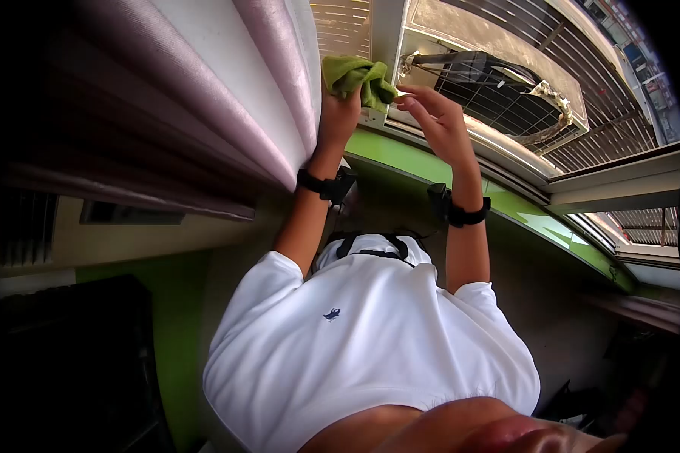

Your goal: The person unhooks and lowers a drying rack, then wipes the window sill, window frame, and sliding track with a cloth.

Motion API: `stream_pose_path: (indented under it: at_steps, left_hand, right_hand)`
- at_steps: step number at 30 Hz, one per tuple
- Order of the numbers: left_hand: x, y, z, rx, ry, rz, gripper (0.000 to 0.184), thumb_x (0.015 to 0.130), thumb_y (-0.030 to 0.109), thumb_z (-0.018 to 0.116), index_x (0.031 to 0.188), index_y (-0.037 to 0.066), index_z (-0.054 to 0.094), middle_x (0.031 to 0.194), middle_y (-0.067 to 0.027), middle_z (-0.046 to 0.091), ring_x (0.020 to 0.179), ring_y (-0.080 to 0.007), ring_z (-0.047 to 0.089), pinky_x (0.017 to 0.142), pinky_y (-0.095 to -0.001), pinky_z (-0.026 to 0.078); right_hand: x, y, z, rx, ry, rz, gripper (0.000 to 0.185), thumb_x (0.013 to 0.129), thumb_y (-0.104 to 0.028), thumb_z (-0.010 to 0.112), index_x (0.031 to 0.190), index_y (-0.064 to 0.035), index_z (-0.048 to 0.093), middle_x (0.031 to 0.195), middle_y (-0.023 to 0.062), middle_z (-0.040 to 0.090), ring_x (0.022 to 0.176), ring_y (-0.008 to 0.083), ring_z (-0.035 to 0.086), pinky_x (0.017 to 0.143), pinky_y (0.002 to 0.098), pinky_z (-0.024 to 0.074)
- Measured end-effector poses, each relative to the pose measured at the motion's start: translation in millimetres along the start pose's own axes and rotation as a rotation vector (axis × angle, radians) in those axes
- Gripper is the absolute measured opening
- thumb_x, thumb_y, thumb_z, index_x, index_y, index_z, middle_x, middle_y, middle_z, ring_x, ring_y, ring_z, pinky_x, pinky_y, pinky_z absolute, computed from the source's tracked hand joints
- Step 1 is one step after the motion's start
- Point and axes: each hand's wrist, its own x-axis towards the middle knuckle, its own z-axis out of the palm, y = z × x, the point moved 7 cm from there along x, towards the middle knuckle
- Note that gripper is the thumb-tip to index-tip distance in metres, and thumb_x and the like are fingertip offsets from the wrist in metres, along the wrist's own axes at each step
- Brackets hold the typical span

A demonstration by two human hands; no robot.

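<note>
My left hand point(341, 113) is closed on a crumpled green cloth point(363, 81), which bunches above and to the right of the fingers. Close to the cloth's right edge is my right hand point(437, 121), raised in front of the window frame point(390, 53). Its fingertips come together in a pinch, and what lies between them is too small to make out. Black straps with small devices circle both wrists.
Pinkish curtains point(204, 83) hang at the left, close to my left forearm. A green sill point(400, 155) runs below the window. Outside stands an outdoor unit with a grille point(499, 94), beside slatted panels point(604, 121). A dark object point(68, 362) is at the lower left.
</note>
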Motion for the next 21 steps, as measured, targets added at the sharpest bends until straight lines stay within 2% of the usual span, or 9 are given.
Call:
stream_pose_path:
  at_steps: [2,3,5,7,8,9,13,15,21]
  left_hand:
    - [20.2,-1.3,-29.4,-0.049,0.122,-0.087,0.016,0.091,0.004,0.063,0.104,-0.005,0.063,0.1,-0.0096,0.067,0.09,-0.0203,0.064,0.085,-0.0328,0.05]
    - [27.8,-1.0,-35.4,-0.027,0.113,-0.085,0.023,0.092,0.005,0.06,0.112,-0.005,0.06,0.108,-0.0107,0.065,0.099,-0.0198,0.062,0.088,-0.0325,0.049]
    - [47.5,15.9,-33.0,0.138,0.086,0.251,0.029,0.093,0.005,0.056,0.121,-0.004,0.056,0.117,-0.0102,0.06,0.106,-0.0201,0.058,0.092,-0.0321,0.047]
    - [55.4,24.1,-11.3,-0.156,-0.004,0.238,0.039,0.09,0.001,0.057,0.129,-0.001,0.052,0.121,-0.0097,0.056,0.108,-0.0206,0.056,0.095,-0.0324,0.046]
    - [59.6,37.6,-0.2,0.023,-0.066,0.355,0.049,0.076,0.003,0.072,0.122,0.002,0.056,0.117,-0.0129,0.055,0.106,-0.0286,0.056,0.094,-0.0383,0.045]
    - [59.7,50.0,10.0,0.083,-0.094,0.499,0.058,0.068,0.003,0.076,0.123,0.006,0.057,0.115,-0.0141,0.054,0.106,-0.0312,0.055,0.091,-0.0389,0.046]
    - [53.1,37.3,23.5,0.195,-0.074,0.49,0.048,0.067,-0.005,0.072,0.112,0.006,0.058,0.104,-0.0129,0.059,0.098,-0.0342,0.058,0.086,-0.04,0.047]
    - [51.6,26.8,27.0,0.217,-0.106,0.469,0.045,0.066,-0.005,0.072,0.107,0.006,0.058,0.1,-0.0129,0.06,0.096,-0.0356,0.058,0.084,-0.0408,0.047]
    - [13.5,-20.5,20.4,0.172,-0.175,0.256,0.042,0.063,-0.004,0.074,0.1,0.004,0.055,0.095,-0.016,0.059,0.094,-0.0399,0.057,0.081,-0.0447,0.046]
  right_hand:
    - [13.3,-4.2,7.6,-0.112,0.061,-0.035,0.028,0.097,-0.017,0.062,0.119,0.0005,0.066,0.099,0.012,0.073,0.093,0.0176,0.07,0.082,0.031,0.0543]
    - [19.3,-6.1,9.2,-0.224,0.123,-0.074,0.027,0.097,-0.018,0.062,0.118,0.0,0.066,0.099,0.0123,0.073,0.094,0.0182,0.07,0.082,0.0307,0.0545]
    - [29.7,8.4,15.8,-0.177,0.2,-0.059,0.025,0.097,-0.017,0.063,0.115,0.0005,0.067,0.1,0.0121,0.073,0.096,0.0197,0.071,0.082,0.0305,0.0551]
    - [33.6,20.0,14.9,-0.206,0.308,-0.038,0.023,0.096,-0.015,0.064,0.112,0.0013,0.066,0.101,0.012,0.072,0.096,0.0201,0.071,0.081,0.0307,0.056]
    - [34.4,28.1,15.0,-0.185,0.34,-0.032,0.021,0.094,-0.011,0.066,0.11,0.0021,0.066,0.101,0.012,0.072,0.096,0.0196,0.071,0.08,0.0306,0.0568]
    - [35.1,29.5,17.8,-0.201,0.337,-0.033,0.021,0.094,-0.011,0.066,0.11,0.0021,0.066,0.101,0.012,0.072,0.096,0.0196,0.071,0.08,0.0306,0.0568]
    - [34.7,36.9,12.2,-0.215,0.451,-0.022,0.019,0.093,-0.006,0.066,0.11,0.0028,0.066,0.099,0.0105,0.072,0.094,0.0165,0.071,0.08,0.029,0.0567]
    - [36.8,44.5,8.0,-0.192,0.434,-0.03,0.017,0.094,-0.005,0.065,0.107,0.0056,0.064,0.097,0.0069,0.071,0.091,0.0099,0.067,0.08,0.0249,0.0523]
    - [27.2,51.0,10.8,-0.157,0.5,-0.04,0.018,0.096,-0.005,0.058,0.11,0.003,0.067,0.098,0.01,0.073,0.094,0.0145,0.069,0.084,0.0274,0.0535]
